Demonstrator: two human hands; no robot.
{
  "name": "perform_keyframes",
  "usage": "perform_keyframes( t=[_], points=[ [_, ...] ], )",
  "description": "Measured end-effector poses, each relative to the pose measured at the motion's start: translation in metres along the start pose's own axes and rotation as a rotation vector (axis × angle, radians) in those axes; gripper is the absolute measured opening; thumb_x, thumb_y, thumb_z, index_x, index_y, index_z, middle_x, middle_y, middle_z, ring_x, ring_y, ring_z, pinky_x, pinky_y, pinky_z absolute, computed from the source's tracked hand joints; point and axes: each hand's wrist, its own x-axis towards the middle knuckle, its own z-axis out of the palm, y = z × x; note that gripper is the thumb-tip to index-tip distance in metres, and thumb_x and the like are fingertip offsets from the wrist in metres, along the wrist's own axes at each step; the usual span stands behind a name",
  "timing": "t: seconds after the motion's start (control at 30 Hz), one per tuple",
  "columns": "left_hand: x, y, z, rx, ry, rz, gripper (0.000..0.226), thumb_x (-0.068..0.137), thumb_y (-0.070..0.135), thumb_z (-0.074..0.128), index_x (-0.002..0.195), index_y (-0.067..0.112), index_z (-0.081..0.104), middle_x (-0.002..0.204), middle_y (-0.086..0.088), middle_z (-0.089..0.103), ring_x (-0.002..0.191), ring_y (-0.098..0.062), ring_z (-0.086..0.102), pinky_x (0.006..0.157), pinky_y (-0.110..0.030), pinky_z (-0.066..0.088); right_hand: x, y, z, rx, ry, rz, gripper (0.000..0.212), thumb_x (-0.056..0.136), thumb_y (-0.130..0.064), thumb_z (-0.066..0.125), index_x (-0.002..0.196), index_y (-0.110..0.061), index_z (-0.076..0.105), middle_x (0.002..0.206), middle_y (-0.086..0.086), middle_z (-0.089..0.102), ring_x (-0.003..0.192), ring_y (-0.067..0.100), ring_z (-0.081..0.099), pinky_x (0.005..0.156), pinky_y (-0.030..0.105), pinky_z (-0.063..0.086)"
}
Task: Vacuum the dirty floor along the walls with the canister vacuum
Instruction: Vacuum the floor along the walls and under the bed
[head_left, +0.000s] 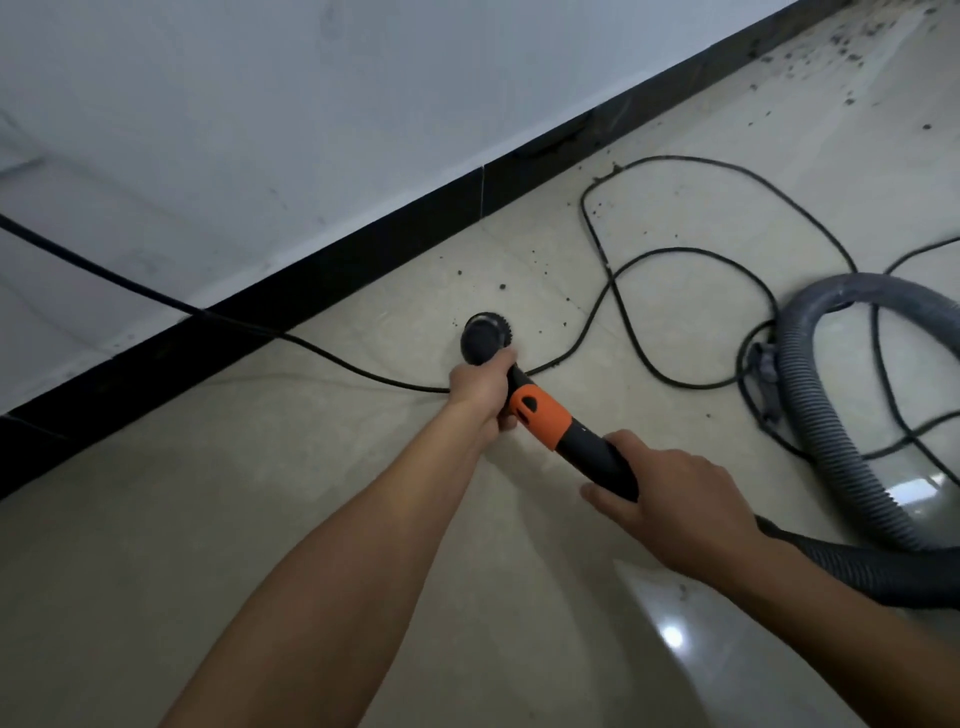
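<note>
Right hand (675, 499) — fingers curled round the black vacuum handle (597, 457) — sits behind its orange collar (537, 415). Left hand (480, 387) clamps its fingers on the tube (517, 383) at the round black brush nozzle (485, 338).

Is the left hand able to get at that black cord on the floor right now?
Probably yes. The black cord runs over bare floor right beside the left hand, nothing between them; but its fingers grip the vacuum wand and would have to let go first.
</note>
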Motion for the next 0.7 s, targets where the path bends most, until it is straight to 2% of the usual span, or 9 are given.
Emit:
perform_keyframes(
  t=[0.13, 0.3, 0.4, 0.47, 0.6, 0.7],
  points=[
    [0.02, 0.026, -0.009, -0.046, 0.077, -0.011, 0.037, 0.085, 0.033, 0.067, 0.109, 0.005, 0.058, 0.073, -0.009, 0.06, 0.052, -0.017, 0.053, 0.034, -0.017, 0.036, 0.022, 0.005, -0.014, -0.172, 0.077, -0.043, 0.035, 0.094, -0.053, 0.05, 0.124, -0.037, 0.042, 0.084, -0.012, 0.057, 0.067, 0.01, 0.052, 0.054, 0.023, 0.031],
    [0.044, 0.03, -0.039, -0.063, 0.197, 0.0, 0.04, 0.082, 0.035, 0.069, 0.108, 0.006, 0.06, 0.081, -0.012, 0.066, 0.058, -0.022, 0.06, 0.037, -0.02, 0.04, 0.048, -0.008, -0.004, -0.179, 0.07, -0.187, 0.029, 0.096, -0.048, 0.046, 0.119, -0.031, 0.043, 0.089, -0.009, 0.063, 0.066, 0.013, 0.053, 0.056, 0.027, 0.035],
    [0.052, 0.041, -0.026, -0.045, 0.17, 0.002, 0.039, 0.083, 0.034, 0.068, 0.11, 0.007, 0.059, 0.081, -0.012, 0.066, 0.06, -0.021, 0.06, 0.039, -0.021, 0.043, 0.058, 0.001, -0.004, -0.144, 0.086, -0.17, 0.03, 0.096, -0.048, 0.046, 0.121, -0.031, 0.042, 0.09, -0.01, 0.062, 0.066, 0.012, 0.052, 0.057, 0.026, 0.036],
    [0.058, 0.056, -0.002, 0.011, 0.112, -0.001, 0.038, 0.085, 0.033, 0.067, 0.111, 0.007, 0.058, 0.075, -0.009, 0.062, 0.055, -0.018, 0.055, 0.036, -0.017, 0.038, 0.064, 0.013, -0.008, -0.133, 0.115, -0.112, 0.031, 0.097, -0.049, 0.047, 0.122, -0.032, 0.041, 0.09, -0.01, 0.061, 0.066, 0.011, 0.052, 0.054, 0.024, 0.033],
    [0.067, 0.078, 0.051, 0.102, 0.048, 0.0, 0.039, 0.085, 0.035, 0.067, 0.112, 0.007, 0.058, 0.073, -0.008, 0.06, 0.056, -0.018, 0.053, 0.037, -0.017, 0.037, 0.07, 0.036, -0.02, -0.081, 0.147, 0.01, 0.027, 0.096, -0.047, 0.047, 0.117, -0.032, 0.042, 0.084, -0.01, 0.058, 0.066, 0.01, 0.056, 0.06, 0.027, 0.042],
    [0.066, 0.082, 0.064, 0.14, 0.045, -0.04, 0.04, 0.086, 0.035, 0.067, 0.112, 0.007, 0.057, 0.075, -0.009, 0.059, 0.059, -0.018, 0.053, 0.041, -0.02, 0.04, 0.07, 0.042, -0.027, -0.036, 0.116, 0.012, 0.028, 0.096, -0.045, 0.048, 0.118, -0.03, 0.042, 0.087, -0.01, 0.056, 0.066, 0.012, 0.051, 0.054, 0.025, 0.033]
  ],
)
